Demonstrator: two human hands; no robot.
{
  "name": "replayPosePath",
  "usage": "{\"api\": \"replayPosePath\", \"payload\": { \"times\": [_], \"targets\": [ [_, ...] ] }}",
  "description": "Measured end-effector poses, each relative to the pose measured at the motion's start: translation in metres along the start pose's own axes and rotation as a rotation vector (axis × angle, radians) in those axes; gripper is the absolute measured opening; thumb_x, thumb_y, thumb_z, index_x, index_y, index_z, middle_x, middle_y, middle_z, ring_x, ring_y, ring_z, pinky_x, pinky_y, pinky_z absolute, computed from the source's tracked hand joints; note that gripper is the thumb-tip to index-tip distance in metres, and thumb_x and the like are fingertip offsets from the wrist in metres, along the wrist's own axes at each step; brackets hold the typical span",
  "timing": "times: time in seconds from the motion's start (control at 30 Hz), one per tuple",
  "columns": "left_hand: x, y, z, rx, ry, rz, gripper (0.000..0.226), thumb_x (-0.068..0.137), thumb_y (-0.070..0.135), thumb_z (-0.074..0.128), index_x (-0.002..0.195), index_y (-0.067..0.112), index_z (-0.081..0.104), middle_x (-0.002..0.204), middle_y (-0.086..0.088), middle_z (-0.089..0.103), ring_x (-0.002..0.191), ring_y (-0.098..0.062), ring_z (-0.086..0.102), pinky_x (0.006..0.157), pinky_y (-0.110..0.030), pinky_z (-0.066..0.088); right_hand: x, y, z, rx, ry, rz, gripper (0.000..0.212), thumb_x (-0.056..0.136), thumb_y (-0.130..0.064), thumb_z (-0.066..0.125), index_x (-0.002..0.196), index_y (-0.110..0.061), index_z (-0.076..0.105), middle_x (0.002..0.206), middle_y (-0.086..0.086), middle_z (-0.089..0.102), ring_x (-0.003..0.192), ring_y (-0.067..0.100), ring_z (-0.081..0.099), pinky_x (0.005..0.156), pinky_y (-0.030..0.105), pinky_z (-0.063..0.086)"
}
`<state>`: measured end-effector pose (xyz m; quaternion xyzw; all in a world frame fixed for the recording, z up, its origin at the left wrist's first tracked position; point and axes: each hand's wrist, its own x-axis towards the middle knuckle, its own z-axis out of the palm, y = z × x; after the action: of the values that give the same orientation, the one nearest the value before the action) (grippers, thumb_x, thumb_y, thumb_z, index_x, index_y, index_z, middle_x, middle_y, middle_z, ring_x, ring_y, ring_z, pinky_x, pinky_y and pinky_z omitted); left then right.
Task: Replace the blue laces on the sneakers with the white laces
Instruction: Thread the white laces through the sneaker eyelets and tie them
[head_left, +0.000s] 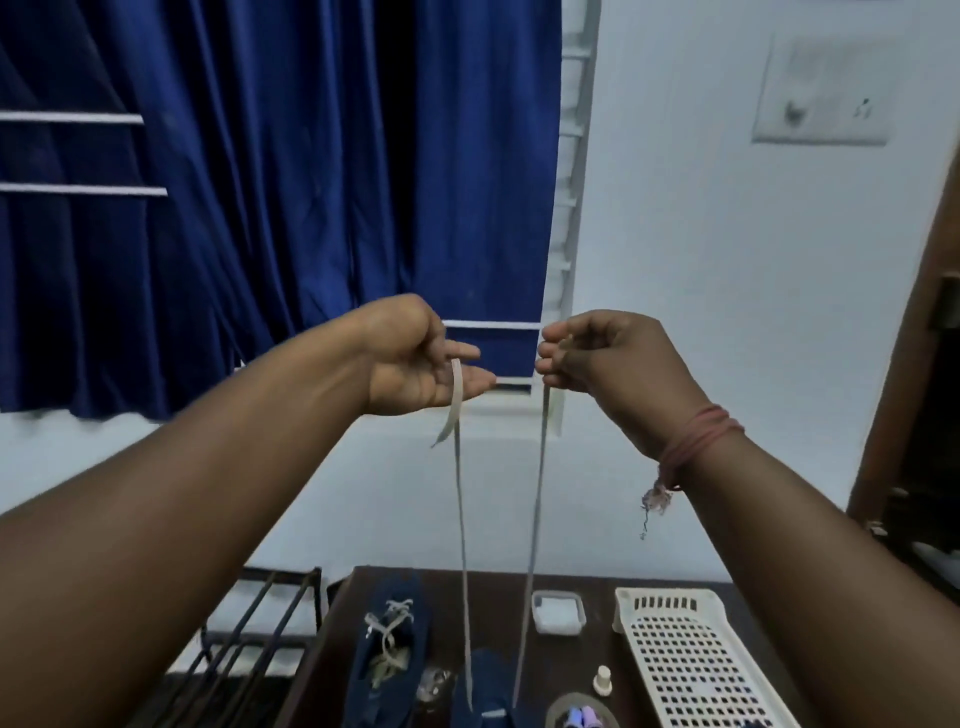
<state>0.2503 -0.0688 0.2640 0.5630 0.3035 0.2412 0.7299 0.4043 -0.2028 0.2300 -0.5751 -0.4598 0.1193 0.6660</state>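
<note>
Both my hands are raised high in front of the blue curtain, each holding one end of a white lace (461, 519). My left hand (421, 358) pinches the left strand between thumb and fingers, its tip dangling below the palm. My right hand (597, 353) grips the right strand in curled fingers. The two strands run straight down to a dark blue sneaker (485, 691) at the table's near edge. A second dark blue sneaker (389, 644), laced in white, lies to its left.
On the dark table (597, 649) stand a small clear plastic box (558, 612), a white perforated basket (691, 660), a small white bottle (602, 680) and a round container (582, 717) with small items. A black metal rack (254, 623) stands left of the table.
</note>
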Motion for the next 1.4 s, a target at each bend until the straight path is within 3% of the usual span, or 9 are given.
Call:
{"api": "replayPosePath", "payload": {
  "times": [0.23, 0.37, 0.5, 0.67, 0.8, 0.97, 1.07, 1.17, 1.4],
  "targets": [
    [-0.005, 0.020, 0.007, 0.282, -0.039, 0.184, 0.030, 0.088, -0.018, 0.053, 0.114, -0.007, 0.064, 0.108, -0.023, 0.071, 0.102, -0.028, 0.071, 0.084, -0.031, 0.060, 0.013, -0.032, 0.002, -0.006, 0.023, 0.048, 0.008, 0.086, 0.009, 0.066, 0.093, 0.007, 0.069, 0.092, 0.028, 0.071, 0.071, 0.030, 0.070, 0.074, 0.045, 0.062],
    [0.001, 0.014, 0.019, 0.619, 0.135, 0.410, 0.010, 0.090, 0.008, 0.070, 0.096, 0.000, 0.071, 0.086, -0.018, 0.075, 0.072, -0.021, 0.074, 0.068, -0.030, 0.062, 0.016, -0.033, 0.010, -0.017, 0.050, 0.075, 0.007, 0.087, 0.007, 0.066, 0.093, 0.005, 0.070, 0.089, 0.025, 0.072, 0.067, 0.026, 0.068, 0.072, 0.041, 0.063],
    [0.010, 0.019, 0.026, 0.865, 0.433, 0.651, 0.025, 0.090, 0.039, 0.068, 0.078, 0.019, 0.074, 0.070, 0.000, 0.072, 0.064, -0.017, 0.067, 0.058, -0.032, 0.051, 0.021, -0.036, 0.014, -0.014, 0.073, 0.110, 0.009, 0.091, 0.004, 0.062, 0.095, 0.005, 0.070, 0.087, 0.024, 0.071, 0.063, 0.024, 0.064, 0.067, 0.037, 0.061],
    [0.013, 0.028, 0.033, 0.645, 0.328, 0.619, 0.024, 0.095, 0.032, 0.063, 0.088, 0.012, 0.075, 0.077, 0.004, 0.069, 0.070, -0.013, 0.060, 0.059, -0.025, 0.042, 0.034, -0.036, 0.014, 0.018, 0.082, 0.193, 0.011, 0.093, 0.006, 0.056, 0.094, 0.009, 0.067, 0.078, 0.018, 0.064, 0.061, 0.025, 0.059, 0.064, 0.035, 0.059],
    [0.026, 0.016, 0.031, 0.417, 0.312, 0.478, 0.015, 0.093, 0.014, 0.068, 0.090, 0.000, 0.070, 0.078, -0.013, 0.065, 0.064, -0.020, 0.057, 0.068, -0.035, 0.059, 0.052, -0.035, 0.012, -0.007, 0.141, 0.200, 0.023, 0.092, 0.012, 0.050, 0.076, 0.002, 0.063, 0.072, 0.018, 0.062, 0.058, 0.025, 0.058, 0.062, 0.036, 0.056],
    [0.027, 0.013, 0.036, 0.122, 0.279, 0.405, 0.005, 0.097, 0.000, 0.058, 0.098, -0.003, 0.061, 0.082, -0.018, 0.057, 0.065, -0.023, 0.051, 0.056, -0.026, 0.049, 0.086, -0.045, 0.002, 0.059, 0.319, 0.076, 0.025, 0.086, 0.014, 0.046, 0.071, 0.000, 0.061, 0.066, 0.013, 0.061, 0.050, 0.022, 0.057, 0.053, 0.031, 0.051],
    [0.030, 0.016, 0.036, 0.190, 0.330, 0.421, 0.014, 0.099, 0.010, 0.060, 0.099, -0.003, 0.064, 0.084, -0.019, 0.066, 0.059, -0.019, 0.055, 0.056, -0.026, 0.051, 0.086, -0.042, 0.010, 0.031, 0.272, 0.123, 0.027, 0.088, 0.014, 0.047, 0.070, -0.001, 0.059, 0.065, 0.014, 0.059, 0.048, 0.021, 0.053, 0.050, 0.029, 0.049],
    [0.034, 0.021, 0.040, 0.258, 0.352, 0.452, 0.017, 0.097, 0.014, 0.063, 0.101, -0.002, 0.067, 0.087, -0.018, 0.070, 0.063, -0.020, 0.058, 0.061, -0.029, 0.053, 0.083, -0.032, 0.023, -0.075, 0.213, 0.128, 0.019, 0.090, 0.005, 0.059, 0.074, -0.002, 0.067, 0.073, 0.011, 0.067, 0.056, 0.021, 0.058, 0.063, 0.036, 0.060],
    [0.040, 0.037, 0.051, 0.348, 0.420, 0.518, 0.013, 0.081, 0.018, 0.082, 0.085, 0.007, 0.075, 0.085, -0.015, 0.075, 0.067, -0.023, 0.067, 0.073, -0.039, 0.063, 0.094, -0.029, 0.036, -0.109, 0.272, 0.109, 0.015, 0.083, -0.002, 0.073, 0.072, -0.011, 0.071, 0.075, 0.009, 0.071, 0.063, 0.025, 0.066, 0.072, 0.045, 0.062]
  ]
}}
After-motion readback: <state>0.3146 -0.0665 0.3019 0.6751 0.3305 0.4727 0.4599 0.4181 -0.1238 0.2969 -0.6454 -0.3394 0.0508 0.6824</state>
